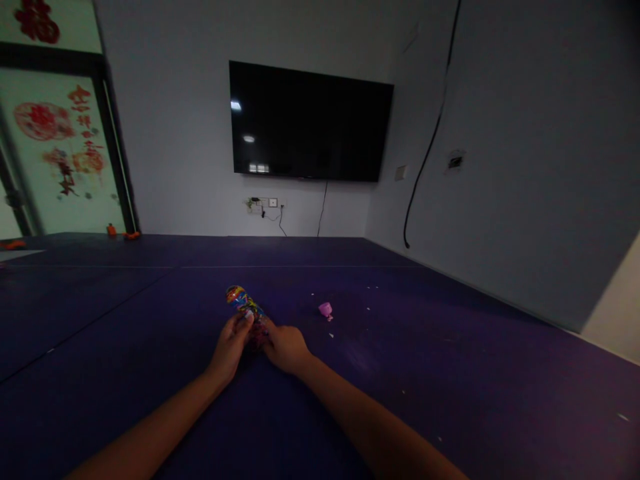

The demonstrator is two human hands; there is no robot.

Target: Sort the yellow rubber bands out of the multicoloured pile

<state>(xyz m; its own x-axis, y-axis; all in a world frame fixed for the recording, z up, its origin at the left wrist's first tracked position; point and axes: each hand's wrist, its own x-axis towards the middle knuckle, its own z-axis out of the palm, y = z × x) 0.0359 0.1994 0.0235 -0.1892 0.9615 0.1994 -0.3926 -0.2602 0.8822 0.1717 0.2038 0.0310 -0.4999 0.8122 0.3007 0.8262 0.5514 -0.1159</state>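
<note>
Between my two hands is a colourful patterned thing with a rounded, ball-like end (237, 295), tilted up and to the left. It looks like a lollipop-shaped container in a shiny printed wrapper; its exact kind is unclear. My left hand (231, 345) grips its left side, thumb pressed on the wrapper. On the other side, my right hand (286, 347) closes around the lower end, which the fingers partly hide. A small pink cup-shaped piece (325, 309) lies to the right of my hands, apart from them, with a little pink bit beside it.
The purple surface (150, 320) stretches to the walls, with small white scraps (331, 335) scattered on it. A black television (310, 123) hangs on the far wall above sockets (267, 203). A black cable (425, 160) dangles along the right wall. Orange objects (111, 229) stand near the glass door.
</note>
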